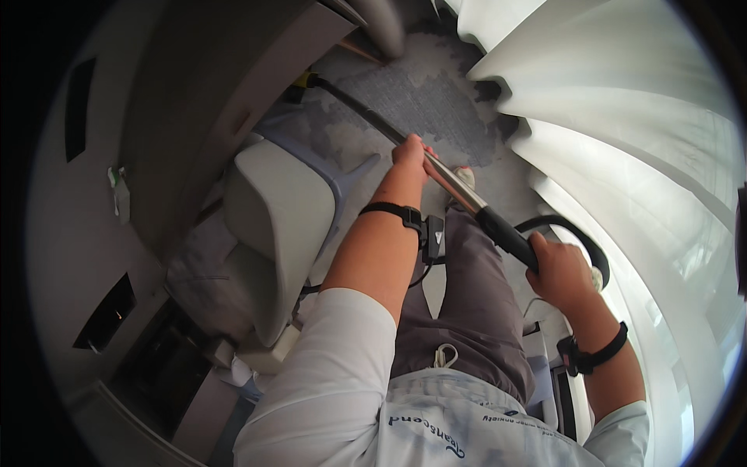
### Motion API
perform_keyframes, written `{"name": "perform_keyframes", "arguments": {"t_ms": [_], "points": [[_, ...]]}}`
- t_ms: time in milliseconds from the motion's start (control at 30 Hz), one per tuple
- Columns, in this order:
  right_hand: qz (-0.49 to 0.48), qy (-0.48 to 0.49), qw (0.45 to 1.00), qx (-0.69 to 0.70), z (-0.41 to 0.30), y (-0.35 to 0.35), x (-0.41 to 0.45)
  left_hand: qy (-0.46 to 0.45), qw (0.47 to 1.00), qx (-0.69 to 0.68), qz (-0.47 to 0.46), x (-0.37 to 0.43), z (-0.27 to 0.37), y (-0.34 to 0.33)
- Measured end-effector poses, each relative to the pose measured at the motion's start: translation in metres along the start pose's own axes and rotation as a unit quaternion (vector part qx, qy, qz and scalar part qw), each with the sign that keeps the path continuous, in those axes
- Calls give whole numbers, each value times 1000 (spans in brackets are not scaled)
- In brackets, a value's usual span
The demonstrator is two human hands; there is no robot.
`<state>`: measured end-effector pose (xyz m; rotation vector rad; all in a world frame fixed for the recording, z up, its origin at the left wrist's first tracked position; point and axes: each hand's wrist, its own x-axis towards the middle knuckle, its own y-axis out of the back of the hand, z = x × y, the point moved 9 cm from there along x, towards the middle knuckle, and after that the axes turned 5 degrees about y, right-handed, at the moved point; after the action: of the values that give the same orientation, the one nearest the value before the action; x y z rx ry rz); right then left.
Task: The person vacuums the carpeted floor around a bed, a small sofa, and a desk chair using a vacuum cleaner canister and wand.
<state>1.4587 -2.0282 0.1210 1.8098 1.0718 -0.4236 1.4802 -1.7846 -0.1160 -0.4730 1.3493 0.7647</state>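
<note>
My left hand (414, 156) is closed around the metal tube of a vacuum cleaner wand (452, 180), near its middle. My right hand (561, 269) grips the black handle (506, 236) at the wand's near end. A black hose (575, 225) curves from that end beside my right hand. The wand slants away to the upper left, over the patterned carpet (408, 105). At its far end a yellow part (304, 80) shows by the lower edge of a desk or cabinet; the rest of the head there is dark and partly hidden.
A pale shell chair (286, 198) with grey-blue legs (350, 178) stands left of my arms. White curtains (618, 134) hang along the right side down to the carpet. A dark-sided desk or cabinet (233, 111) fills the upper left. My shoe (465, 176) is on the carpet below the wand.
</note>
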Motion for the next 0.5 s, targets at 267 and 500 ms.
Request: {"name": "perform_keyframes", "arguments": {"t_ms": [267,500], "points": [[-51,48,998,-8,-23,-8,78,-68,996,-12,57,56,64,45],[-57,20,997,46,-36,-35,107,-59,994,37,83,62,89,84]]}}
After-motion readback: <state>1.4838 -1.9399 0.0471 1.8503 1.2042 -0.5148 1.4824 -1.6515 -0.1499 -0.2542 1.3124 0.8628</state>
